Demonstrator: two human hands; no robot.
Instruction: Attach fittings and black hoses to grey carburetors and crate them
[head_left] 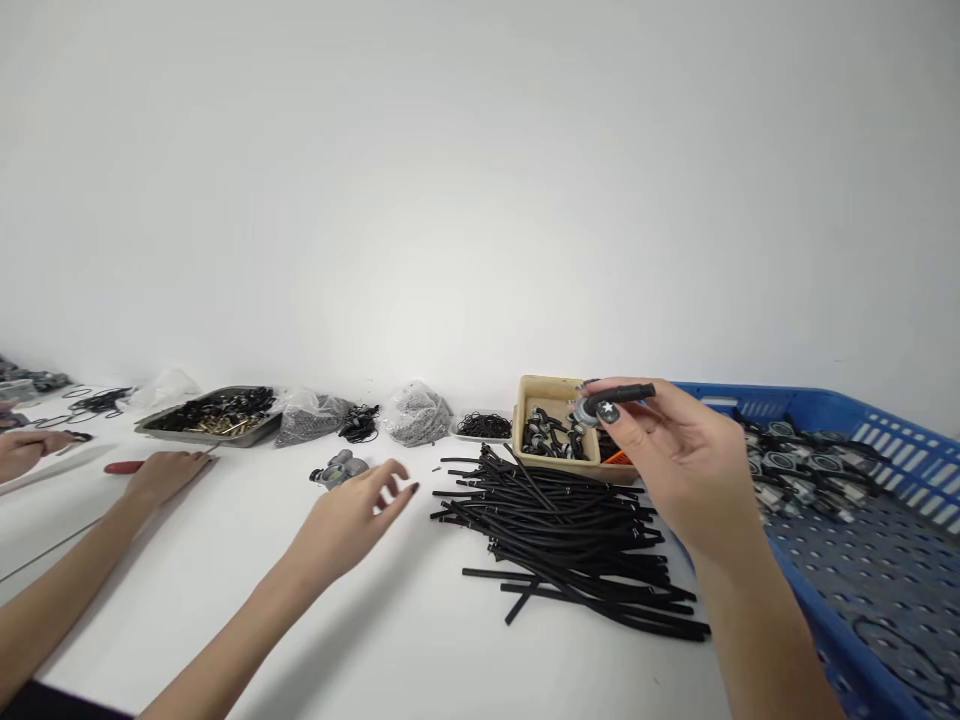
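1. Right of centre, the right hand [675, 455] is raised above the counter [420, 640], thumb and fingers pinched on a small grey fitting with a short black tube [611, 402] poking out toward the right.
2. That held piece hovers just over the tan bin [536, 392], which carries more grey-and-black parts.
3. Lower centre-left, the left hand [360, 510] stretches out low over the counter, fingers spread and loose, gripping nothing.
4. Just beyond its fingertips sits a grey metal fitting [339, 468], near but not touched.
5. Between the two hands sprawls a pile of black tubes [570, 545], cut lengths lying crossed on the white counter, reaching up against the tan bin.
6. Far right, a blue perforated crate [885, 570] holds a cluster of assembled grey parts with black tubes in its upper corner.
7. Along the back, centre-left: a metal tray [214, 418] of black and brass pieces, clear bags of small grey parts [416, 412], and a heap of black rings [484, 426].
8. At the left edge, another person's hand [161, 475] rests flat on the counter beside a red-handled tool [127, 466]; a further hand [22, 450] shows at the far left.
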